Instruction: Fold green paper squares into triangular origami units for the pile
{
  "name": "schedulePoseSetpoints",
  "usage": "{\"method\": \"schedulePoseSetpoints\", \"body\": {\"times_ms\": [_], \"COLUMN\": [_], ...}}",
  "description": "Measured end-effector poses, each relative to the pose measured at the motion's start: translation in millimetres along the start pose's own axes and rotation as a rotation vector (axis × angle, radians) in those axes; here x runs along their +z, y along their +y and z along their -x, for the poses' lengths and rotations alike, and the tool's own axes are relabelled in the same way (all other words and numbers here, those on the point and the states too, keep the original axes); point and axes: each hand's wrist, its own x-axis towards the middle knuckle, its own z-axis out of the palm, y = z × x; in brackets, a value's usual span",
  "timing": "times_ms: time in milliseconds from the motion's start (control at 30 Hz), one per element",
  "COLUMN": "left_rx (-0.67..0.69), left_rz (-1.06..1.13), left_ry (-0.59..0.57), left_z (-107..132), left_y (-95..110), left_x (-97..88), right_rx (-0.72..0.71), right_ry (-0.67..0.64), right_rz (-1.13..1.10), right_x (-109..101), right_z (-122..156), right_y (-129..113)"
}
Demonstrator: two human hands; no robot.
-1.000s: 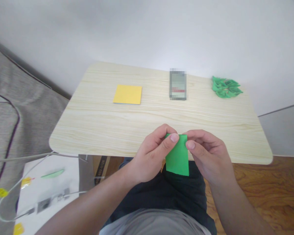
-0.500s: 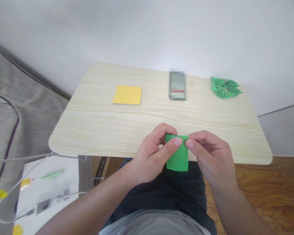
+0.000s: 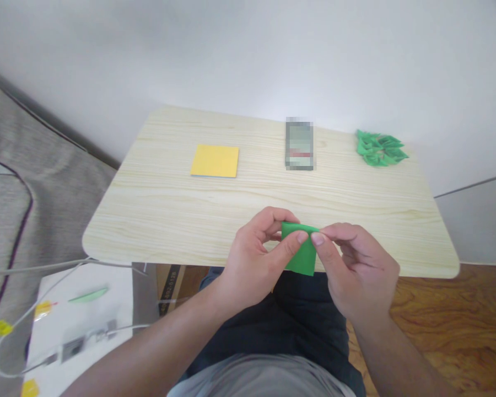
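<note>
A small green paper (image 3: 303,256) is held above the near edge of the light wooden table (image 3: 169,209). My left hand (image 3: 256,259) pinches its upper left part between thumb and forefinger. My right hand (image 3: 355,270) pinches its upper right part, thumb tip touching the left thumb tip. The paper hangs folded over, its lower edge just past the table edge, above my lap.
A yellow pad of square sheets (image 3: 215,160) lies at the back left of the table. A phone (image 3: 300,144) lies at the back middle. A heap of folded green paper pieces (image 3: 379,148) sits at the back right. A white box with cables (image 3: 70,325) stands on the floor left.
The green paper has grown shorter as its top was folded down, and its lower edge has risen. Both hands have shifted slightly, thumbs coming together.
</note>
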Motion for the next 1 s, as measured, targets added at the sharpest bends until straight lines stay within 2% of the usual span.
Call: {"method": "schedulePoseSetpoints", "body": {"times_ms": [133,333,533,767,1000], "left_rx": [0.002,-0.025,0.03,-0.03,0.028], "left_rz": [-0.016,-0.049,-0.121,0.024,-0.051], "left_ry": [0.025,-0.011,-0.053,0.003,0.011], "left_z": [-2,-1,-2,-7,-8], "left_y": [1,2,7,7,7], "left_x": [1.0,-0.8,-2.2,-5.0,-10.7], "right_rx": [-0.058,-0.046,-0.039,-0.036,-0.003], "right_ry": [0.026,0.036,0.062,0.091,0.08], "right_rz": [0.053,0.075,0.096,0.068,0.045], "right_x": [2,0,0,1,2], "right_z": [1,2,3,4,3], "right_y": [0,0,-1,-3,3]}}
